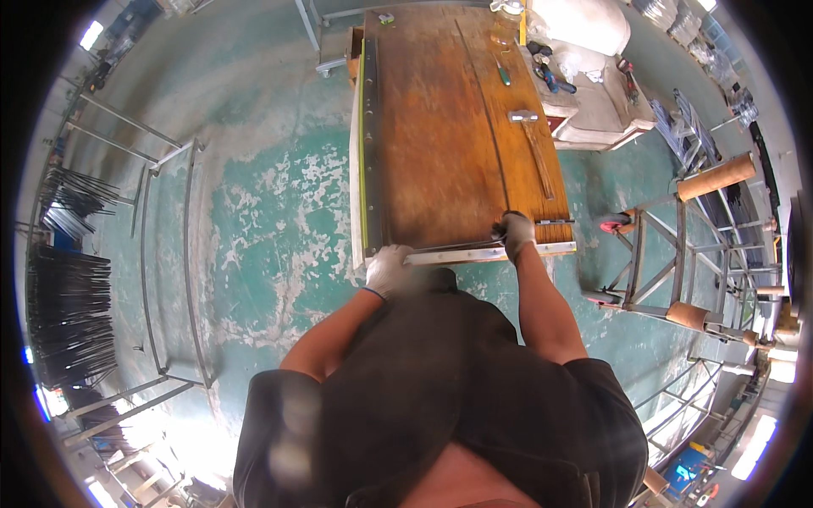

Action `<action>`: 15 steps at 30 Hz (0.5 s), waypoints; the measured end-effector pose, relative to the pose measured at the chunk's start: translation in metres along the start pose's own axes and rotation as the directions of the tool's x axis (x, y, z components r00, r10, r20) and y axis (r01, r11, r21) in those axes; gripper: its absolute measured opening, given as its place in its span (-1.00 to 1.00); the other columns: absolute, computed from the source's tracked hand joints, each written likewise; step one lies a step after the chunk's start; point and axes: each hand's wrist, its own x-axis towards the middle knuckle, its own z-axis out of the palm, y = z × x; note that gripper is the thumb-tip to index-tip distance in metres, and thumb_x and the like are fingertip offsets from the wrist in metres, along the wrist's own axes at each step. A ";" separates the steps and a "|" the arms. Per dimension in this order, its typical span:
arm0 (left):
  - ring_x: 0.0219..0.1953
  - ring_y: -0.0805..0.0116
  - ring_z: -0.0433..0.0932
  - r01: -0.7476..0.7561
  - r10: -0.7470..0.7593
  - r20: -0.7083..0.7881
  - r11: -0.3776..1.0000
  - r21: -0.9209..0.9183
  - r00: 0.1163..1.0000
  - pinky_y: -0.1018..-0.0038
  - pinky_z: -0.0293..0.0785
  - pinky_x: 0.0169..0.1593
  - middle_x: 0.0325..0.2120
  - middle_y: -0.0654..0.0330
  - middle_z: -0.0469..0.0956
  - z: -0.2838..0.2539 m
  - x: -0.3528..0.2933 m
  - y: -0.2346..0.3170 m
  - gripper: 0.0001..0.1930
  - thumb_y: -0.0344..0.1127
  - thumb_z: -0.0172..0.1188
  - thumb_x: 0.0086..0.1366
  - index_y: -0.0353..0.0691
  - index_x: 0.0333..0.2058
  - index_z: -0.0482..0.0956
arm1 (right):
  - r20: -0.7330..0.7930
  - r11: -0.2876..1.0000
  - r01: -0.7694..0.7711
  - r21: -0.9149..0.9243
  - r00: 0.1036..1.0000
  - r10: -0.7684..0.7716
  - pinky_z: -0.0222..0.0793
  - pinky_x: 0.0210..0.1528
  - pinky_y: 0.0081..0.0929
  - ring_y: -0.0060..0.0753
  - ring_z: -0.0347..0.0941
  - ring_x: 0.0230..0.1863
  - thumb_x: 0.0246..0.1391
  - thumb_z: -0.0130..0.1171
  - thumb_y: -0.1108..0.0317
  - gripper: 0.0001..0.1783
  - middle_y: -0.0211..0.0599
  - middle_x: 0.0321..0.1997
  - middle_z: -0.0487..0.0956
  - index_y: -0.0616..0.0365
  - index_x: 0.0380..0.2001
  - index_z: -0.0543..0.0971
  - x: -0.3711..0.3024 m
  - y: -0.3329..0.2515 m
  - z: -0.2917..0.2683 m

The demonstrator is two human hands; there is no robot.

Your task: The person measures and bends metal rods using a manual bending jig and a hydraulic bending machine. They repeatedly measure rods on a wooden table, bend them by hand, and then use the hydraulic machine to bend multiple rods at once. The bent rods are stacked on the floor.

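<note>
Pale and narrow, a strip (474,253) is running along the near edge of the wooden tabletop (432,127), and I am working at both its sides in gloves. My left hand (389,267) is resting at the near left corner, its fingers bending over the strip's end; I cannot tell how firmly they are grasping. My right hand (517,235) is touching the edge farther right, fingers curling beside something dark, and I cannot tell whether they are clenching it. Beyond it, a hammer (533,149) and a green-handled screwdriver (504,76) are lying.
</note>
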 end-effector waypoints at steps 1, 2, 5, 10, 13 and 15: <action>0.06 -0.14 0.63 0.020 -0.021 -0.025 0.999 -0.036 0.999 0.06 0.55 0.18 -0.05 -0.06 0.70 -0.002 -0.005 -0.001 -0.68 -0.32 0.30 0.26 -0.22 -0.02 0.71 | 0.121 0.949 0.039 0.312 0.989 -0.081 0.43 -0.49 -0.35 -0.27 0.51 -0.52 0.10 0.10 0.50 -0.94 -0.39 -0.55 0.44 0.12 -0.35 0.52 -0.011 -0.012 0.003; 0.05 -0.15 0.64 0.039 -0.042 -0.046 0.996 -0.076 0.998 0.06 0.56 0.17 -0.04 -0.07 0.70 -0.004 -0.011 0.000 -0.67 -0.32 0.31 0.26 -0.23 -0.01 0.70 | 0.215 0.898 0.064 0.435 0.961 -0.172 0.22 -0.60 -0.48 -0.41 0.35 -0.62 0.10 0.10 0.51 -0.94 -0.40 -0.56 0.42 0.09 -0.41 0.48 -0.025 -0.035 0.002; 0.06 -0.11 0.67 0.186 -0.194 -0.028 0.966 -0.180 0.981 0.08 0.57 0.19 -0.05 -0.07 0.73 0.004 -0.028 -0.012 -0.66 -0.26 0.31 0.30 -0.22 0.02 0.71 | 0.161 0.864 0.310 0.397 0.903 -0.398 0.09 -0.64 -0.58 -0.63 0.20 -0.66 0.14 0.07 0.53 -0.86 -0.50 -0.56 0.40 0.12 -0.25 0.56 -0.103 -0.108 0.037; 0.08 0.17 0.72 0.389 -0.423 0.050 0.774 -0.499 0.905 0.28 0.60 0.20 -0.03 0.00 0.76 -0.005 -0.024 -0.009 -0.66 -0.29 0.34 0.38 -0.32 0.06 0.70 | 0.303 0.449 0.877 -0.169 0.480 -0.824 0.45 -0.42 -0.33 -0.32 0.54 -0.46 0.28 0.22 0.38 -0.77 -0.34 -0.42 0.57 0.22 -0.05 0.59 -0.143 -0.097 0.100; 0.08 0.26 0.72 0.357 -0.455 -0.032 0.738 -0.572 0.890 0.33 0.59 0.20 -0.04 0.04 0.76 -0.019 -0.011 0.001 -0.68 -0.29 0.33 0.42 -0.35 0.05 0.69 | 0.553 0.147 0.925 -0.351 0.331 -0.765 0.55 -0.25 -0.20 -0.06 0.61 -0.31 0.28 0.31 0.31 -0.69 -0.09 -0.26 0.65 0.18 0.03 0.60 -0.137 -0.043 0.133; 0.08 0.25 0.72 0.323 -0.439 -0.051 0.730 -0.602 0.897 0.32 0.59 0.20 -0.04 0.04 0.77 -0.031 0.000 0.016 -0.68 -0.29 0.32 0.42 -0.35 0.06 0.69 | 0.630 0.199 0.863 -0.465 0.480 -0.610 0.58 -0.13 -0.02 0.21 0.65 -0.19 0.23 0.33 0.27 -0.66 0.02 -0.14 0.68 0.12 0.03 0.60 -0.103 0.008 0.136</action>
